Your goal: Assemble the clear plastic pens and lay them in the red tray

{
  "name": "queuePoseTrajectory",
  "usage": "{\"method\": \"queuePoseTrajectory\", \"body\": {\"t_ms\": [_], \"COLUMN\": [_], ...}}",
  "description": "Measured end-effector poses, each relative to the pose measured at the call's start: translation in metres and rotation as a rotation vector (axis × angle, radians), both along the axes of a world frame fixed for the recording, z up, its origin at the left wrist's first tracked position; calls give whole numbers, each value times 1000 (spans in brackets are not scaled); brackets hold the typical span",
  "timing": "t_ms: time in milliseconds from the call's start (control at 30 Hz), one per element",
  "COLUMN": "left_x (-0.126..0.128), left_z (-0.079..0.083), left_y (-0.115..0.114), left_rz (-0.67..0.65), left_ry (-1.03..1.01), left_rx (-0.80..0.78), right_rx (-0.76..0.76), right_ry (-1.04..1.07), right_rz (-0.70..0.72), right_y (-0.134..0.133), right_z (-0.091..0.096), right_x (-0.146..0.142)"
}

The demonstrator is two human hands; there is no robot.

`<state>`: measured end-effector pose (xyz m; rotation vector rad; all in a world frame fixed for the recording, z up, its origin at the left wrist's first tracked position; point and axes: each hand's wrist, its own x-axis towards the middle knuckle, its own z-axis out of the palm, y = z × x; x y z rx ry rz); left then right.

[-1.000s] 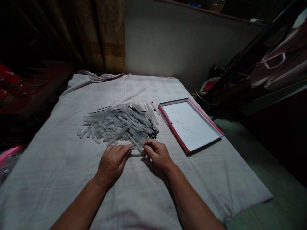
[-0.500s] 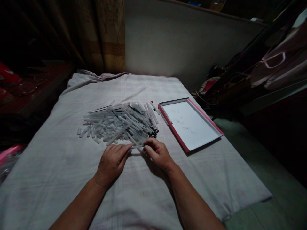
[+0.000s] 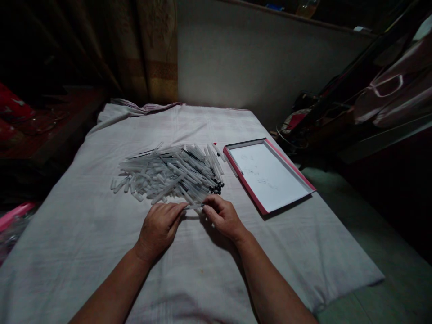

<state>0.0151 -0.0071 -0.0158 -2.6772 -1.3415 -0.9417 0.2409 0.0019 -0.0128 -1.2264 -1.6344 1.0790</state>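
Observation:
My left hand [image 3: 162, 226] and my right hand [image 3: 222, 217] face each other low over the cloth, both closed in a pinch. Between them they hold one slim, see-through pen [image 3: 195, 207] level, a hand at each end; my fingers cover its ends. Just beyond lies a heap of translucent pen parts [image 3: 165, 171], with barrels, short caps and dark refills mixed together. Small black pieces [image 3: 216, 186] gather at the heap's right edge, close to my right fingertips.
To the right of the heap lies a shallow red-edged box lid [image 3: 249, 193] with scribbled white paper [image 3: 270, 173] inside. One pen with a red end [image 3: 215, 145] lies by its far corner. A pale checked cloth [image 3: 199, 283] covers the table, whose right edge drops to the floor.
The view has shifted very slightly. Both hands keep the same hold on the pen, and the heap looks the same.

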Motion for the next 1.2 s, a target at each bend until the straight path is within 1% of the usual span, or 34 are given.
{"method": "queuePoseTrajectory", "body": {"t_ms": [167, 267, 433, 533, 667, 733, 867, 933, 1000, 1067, 1200], "left_x": [0, -2, -3, 0, -1, -10, -41, -53, -60, -61, -58], "left_z": [-1, -2, -3, -2, 4, 7, 8, 5, 2, -1, -2], "left_y": [-1, 0, 0, -2, -1, 4, 19, 24, 27, 28, 27], "left_rz": [-3, -8, 5, -14, -35, 30, 387, 501, 525, 521, 525], "left_ry": [-16, -36, -45, -38, -47, -61, -89, -25, 53, 103, 81], "left_rx": [-31, -40, -44, -19, 18, 47, 127, 125, 106, 85, 86], "right_rx": [30, 27, -31, -73, 4, 9, -57, -90, -122, -146, -176], "right_ry": [-49, -43, 34, 83, 39, 43, 121, 169, 202, 219, 284], "right_rz": [-54, -76, -72, -36, -19, -46, -176, -212, -222, -229, -245], "right_y": [0, 1, 1, -1, -3, -2, 4, 6, 7, 7, 5], "right_z": [1, -1, -4, -4, -2, -1, 0, 0, 0, 0, 2], "right_x": [-1, -3, -4, -7, -10, -10, -4, -3, -3, -4, -7]}}
